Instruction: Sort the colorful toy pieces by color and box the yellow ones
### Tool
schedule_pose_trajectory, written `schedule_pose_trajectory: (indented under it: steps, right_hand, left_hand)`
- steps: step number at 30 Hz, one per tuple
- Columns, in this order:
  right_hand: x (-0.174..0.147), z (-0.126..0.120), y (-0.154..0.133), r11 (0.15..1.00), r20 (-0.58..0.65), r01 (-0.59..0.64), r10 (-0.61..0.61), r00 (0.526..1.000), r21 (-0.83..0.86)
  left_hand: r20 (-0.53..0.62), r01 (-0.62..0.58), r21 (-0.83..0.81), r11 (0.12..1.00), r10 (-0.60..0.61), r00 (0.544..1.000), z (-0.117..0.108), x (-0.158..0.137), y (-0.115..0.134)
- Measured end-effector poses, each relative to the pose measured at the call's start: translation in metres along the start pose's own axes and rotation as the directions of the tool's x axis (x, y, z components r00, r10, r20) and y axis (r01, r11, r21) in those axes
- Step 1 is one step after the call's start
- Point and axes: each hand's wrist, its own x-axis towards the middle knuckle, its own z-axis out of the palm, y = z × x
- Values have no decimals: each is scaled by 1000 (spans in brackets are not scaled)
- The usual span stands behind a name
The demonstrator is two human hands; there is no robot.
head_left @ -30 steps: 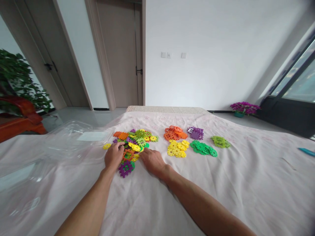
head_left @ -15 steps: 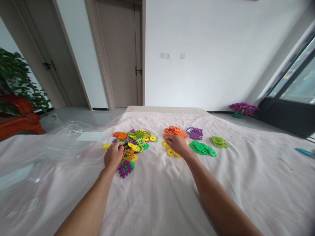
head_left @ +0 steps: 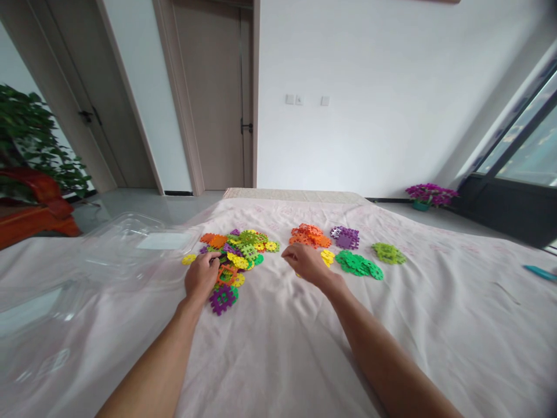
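My left hand (head_left: 202, 274) rests at the left edge of a mixed pile of plastic building pieces (head_left: 249, 251), its fingers curled in among them. What lies between those fingertips is hidden; a dark bit shows by the thumb. A purple square piece (head_left: 221, 299) lies at the near end of this pile. My right hand (head_left: 307, 264) is closed over the yellow flower-shaped discs (head_left: 327, 257), covering most of them, with nothing showing past its fingertips. Right behind it is a heap of orange pieces (head_left: 308, 235). Green discs (head_left: 357, 263) lie to its right.
Purple square pieces (head_left: 345, 237) and light green pieces (head_left: 389, 253) form separate heaps at the right. Two clear plastic containers (head_left: 126, 255) stand on the left of the cloth-covered table (head_left: 270, 360). A blue object (head_left: 540, 272) lies at the far right edge.
My right hand has moved a little left and slightly nearer, off the front of the orange heap and across the yellow discs. My left hand has stayed in place at the mixed pile.
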Motion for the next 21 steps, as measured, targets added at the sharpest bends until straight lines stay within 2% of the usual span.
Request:
schedule_pose_trajectory:
  steps: [3,8,11,14,21]
  right_hand:
    - [-9,24,-32,965,44,232,-239,970,125]
    - [-25,58,-78,861,80,489,-502,861,138]
    - [-27,71,-93,841,97,535,-541,835,81]
    - [-25,77,-98,834,117,549,-552,826,59]
    - [-27,76,-97,862,103,498,-507,856,97]
  left_hand:
    - [-26,-4,-31,1000,3,1000,-1,0,1]
    - [-123,-91,-77,993,81,989,-1,2,1]
    - [-135,-156,-75,985,145,980,2,4,0]
    - [-87,-182,-114,977,173,981,7,5,-2]
    - [-12,-138,-118,983,138,990,10,6,-6]
